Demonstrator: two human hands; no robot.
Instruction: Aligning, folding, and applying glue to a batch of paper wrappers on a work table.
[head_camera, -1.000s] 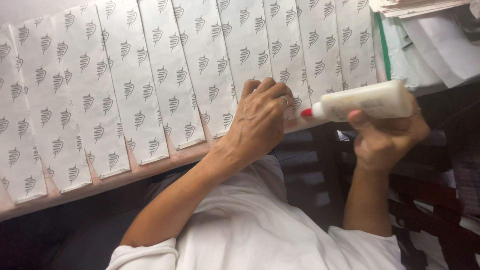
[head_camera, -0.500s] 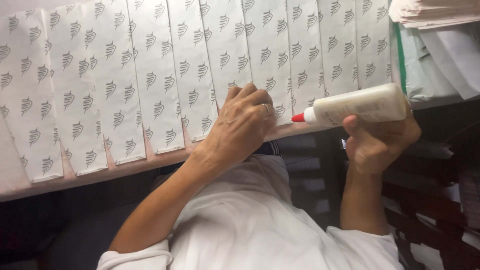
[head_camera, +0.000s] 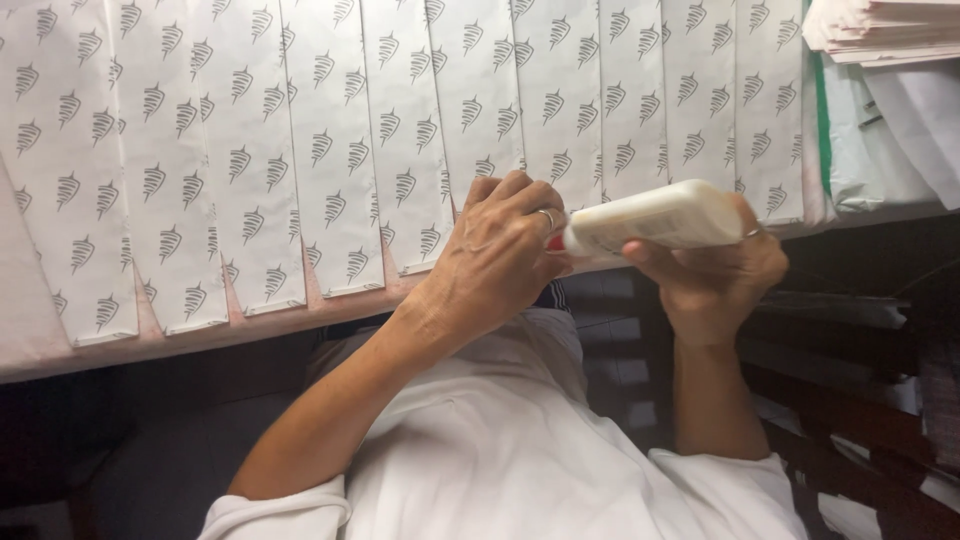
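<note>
The right hand (head_camera: 715, 275) had its grip closed around a white glue bottle (head_camera: 655, 215), long axis level, red tip pointing left. The left hand (head_camera: 500, 255), fingers curled on the overlapping printed paper sheets (head_camera: 400, 150) at the desk (head_camera: 150, 335) edge, touched that tip.

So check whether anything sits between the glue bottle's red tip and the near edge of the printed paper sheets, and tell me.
Only the left hand does: it rests on the near edge of the paper sheets, right at the red tip of the glue bottle held in the right hand. Nothing else visible is between them.
</note>
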